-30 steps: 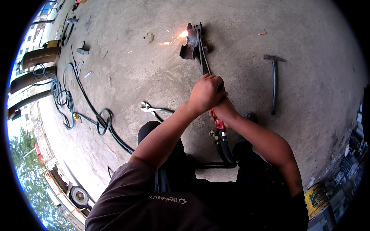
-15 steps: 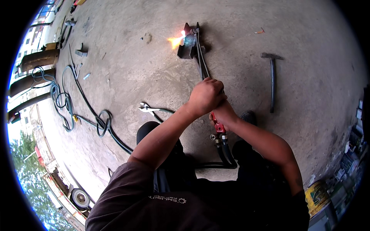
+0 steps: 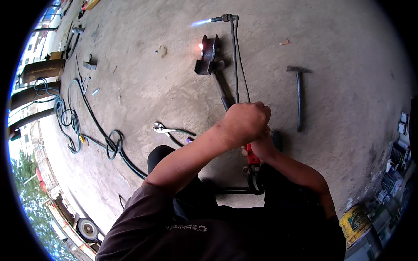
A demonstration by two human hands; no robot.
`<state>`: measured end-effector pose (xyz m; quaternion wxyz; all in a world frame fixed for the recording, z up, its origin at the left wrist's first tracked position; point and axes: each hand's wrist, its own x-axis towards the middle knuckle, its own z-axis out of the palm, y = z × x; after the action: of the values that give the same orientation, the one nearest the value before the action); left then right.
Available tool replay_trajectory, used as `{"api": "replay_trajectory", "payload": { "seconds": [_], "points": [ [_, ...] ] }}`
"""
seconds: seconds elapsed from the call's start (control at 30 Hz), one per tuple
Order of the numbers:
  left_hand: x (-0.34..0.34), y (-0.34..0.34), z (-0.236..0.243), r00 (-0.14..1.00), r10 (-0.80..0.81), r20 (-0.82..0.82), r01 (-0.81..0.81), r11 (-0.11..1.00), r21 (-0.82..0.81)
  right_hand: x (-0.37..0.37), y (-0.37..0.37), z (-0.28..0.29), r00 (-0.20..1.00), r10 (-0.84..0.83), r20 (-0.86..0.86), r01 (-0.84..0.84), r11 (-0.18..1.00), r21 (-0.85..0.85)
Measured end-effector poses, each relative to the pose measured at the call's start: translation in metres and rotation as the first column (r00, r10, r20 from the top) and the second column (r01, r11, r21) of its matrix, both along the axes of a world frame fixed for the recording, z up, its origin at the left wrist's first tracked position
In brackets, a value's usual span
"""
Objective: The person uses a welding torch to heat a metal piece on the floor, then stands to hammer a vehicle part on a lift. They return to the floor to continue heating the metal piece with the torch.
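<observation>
My left hand [image 3: 249,122] is closed round the front of a cutting torch [image 3: 235,61]. Just behind it my right hand [image 3: 264,147] wraps the torch's red handle [image 3: 252,155]. Dark hoses [image 3: 244,190] run from the handle's rear end. The long tubes reach forward to a bent head, where a blue flame [image 3: 201,22] points left. Below the flame, apart from it, lies a short dark steel channel piece [image 3: 210,52] with a glowing spot on its left edge. A dark bar [image 3: 221,90] extends from this piece toward my left hand.
A hammer [image 3: 299,100] lies on the concrete floor at right. Pliers [image 3: 163,129] rest near my left knee. Looped hoses [image 3: 114,145] and curved rusty steel pieces [image 3: 43,69] are at left. At lower right stands a yellow bucket [image 3: 355,224].
The torch head has lifted away from the steel piece, up and to the right. Its orange burst is gone, leaving a narrow blue flame. Both hands have shifted slightly right and nearer to me.
</observation>
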<state>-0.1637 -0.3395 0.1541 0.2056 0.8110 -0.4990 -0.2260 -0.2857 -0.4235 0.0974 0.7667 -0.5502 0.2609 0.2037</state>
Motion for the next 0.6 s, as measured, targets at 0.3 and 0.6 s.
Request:
{"api": "replay_trajectory", "payload": {
  "seconds": [0.3, 0.6],
  "points": [
    [-0.002, -0.029, -0.012, 0.981, -0.149, 0.12, 0.13, 0.98, 0.153, 0.001, -0.023, 0.002, 0.986, 0.162, 0.044, -0.166, 0.982, 0.089],
    [0.001, 0.018, -0.009, 0.983, 0.117, 0.138, -0.152, 0.949, 0.277, 0.034, -0.002, -0.011, 0.903, 0.43, 0.016, -0.419, 0.871, 0.258]
  ]
}}
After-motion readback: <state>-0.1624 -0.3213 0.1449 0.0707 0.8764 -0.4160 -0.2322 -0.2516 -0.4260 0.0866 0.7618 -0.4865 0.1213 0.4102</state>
